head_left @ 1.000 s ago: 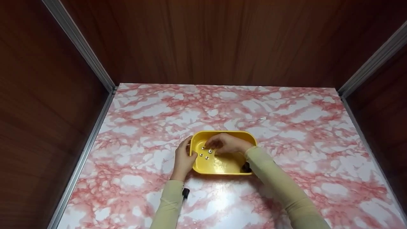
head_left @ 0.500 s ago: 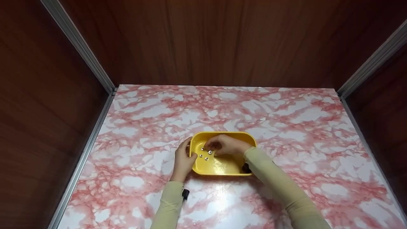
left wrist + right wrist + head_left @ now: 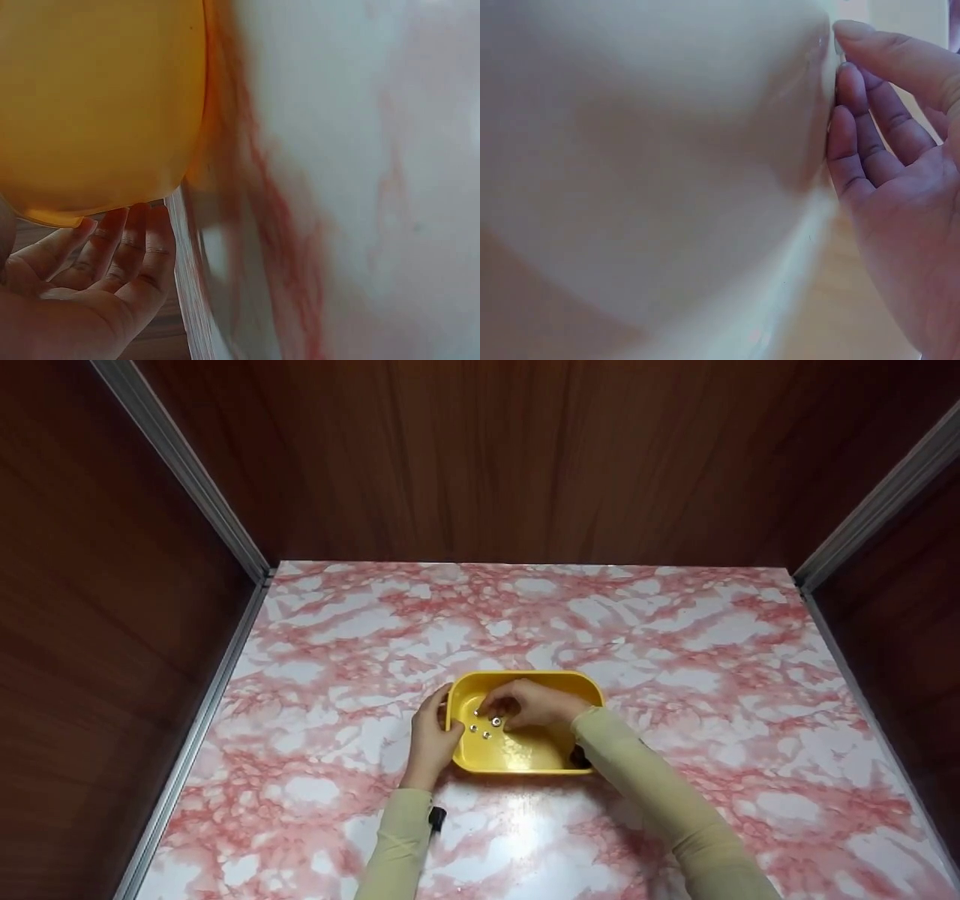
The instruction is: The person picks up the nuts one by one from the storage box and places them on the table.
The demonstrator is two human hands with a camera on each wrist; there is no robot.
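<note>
- Your left hand [image 3: 431, 739] is clamped on the left end of the yellow tub [image 3: 495, 771], thumb over the rim and fingers along the outside wall.
- Your right hand [image 3: 536, 703] reaches down inside the tub with fingers bent; thumb and index finger stand apart in the head view. You don't appear to grip anything, but whether a fingertip touches a piece cannot be told.
- Just beside those fingertips, towards the left end of the tub floor, lie four small shiny pieces. The largest piece [image 3: 496, 721] sits between your index finger and thumb; the others are near it, too small to name surely.
- The step in hand seems to be picking up or arranging these pieces one by one while you steady the tub.
- Your next move likely calls for a light, exact pinch or nudge with the right fingertips, without knocking neighbouring pieces, and a firm left grip.
- The tub rests on the red-and-white marbled counter [image 3: 315, 660], towards the near side.
- Beyond the far edge stands a dark wooden panel [image 3: 480, 457].
</note>
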